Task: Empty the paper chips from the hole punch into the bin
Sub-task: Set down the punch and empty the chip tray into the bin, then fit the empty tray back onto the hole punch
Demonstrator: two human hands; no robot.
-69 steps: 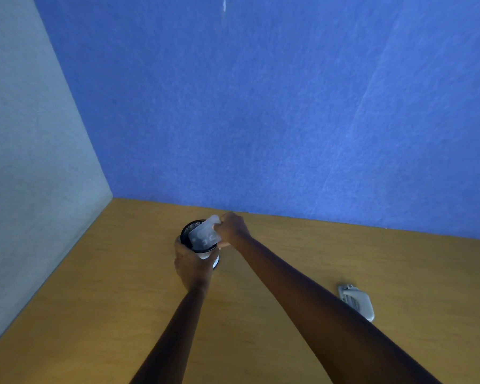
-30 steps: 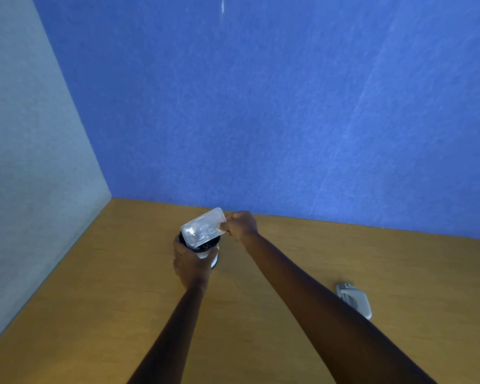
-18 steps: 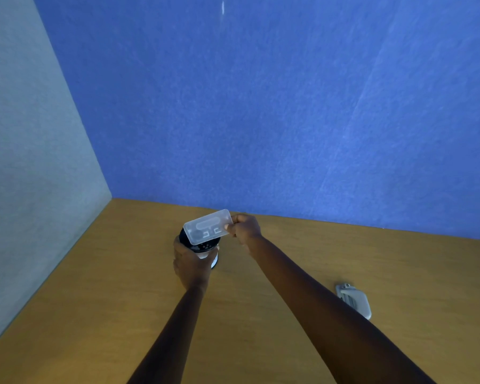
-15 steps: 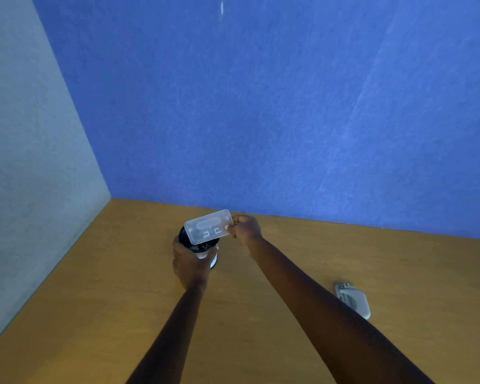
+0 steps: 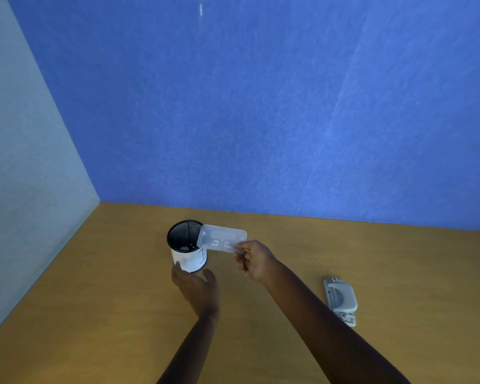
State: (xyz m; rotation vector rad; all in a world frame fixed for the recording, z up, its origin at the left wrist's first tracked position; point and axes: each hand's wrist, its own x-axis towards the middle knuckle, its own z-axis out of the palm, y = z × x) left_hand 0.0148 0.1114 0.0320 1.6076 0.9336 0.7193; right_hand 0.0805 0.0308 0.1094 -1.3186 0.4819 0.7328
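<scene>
A small round bin point(image 5: 188, 256), black mesh inside with a white wrap, stands on the wooden desk point(image 5: 122, 314); white paper chips lie at its bottom. My right hand point(image 5: 254, 259) pinches a clear plastic chip tray point(image 5: 222, 238) by its right end, holding it just right of the bin's rim. My left hand point(image 5: 196, 286) hovers just in front of the bin with fingers spread, not gripping it. The grey hole punch body point(image 5: 340, 299) lies on the desk to the right, apart from both hands.
A blue felt partition point(image 5: 261, 106) closes the back of the desk and a grey one point(image 5: 20, 176) the left side. The bin stands near the back left corner.
My left hand has let go of the bin and drawn back toward me. My right hand has carried the tray off the bin's mouth to the right.
</scene>
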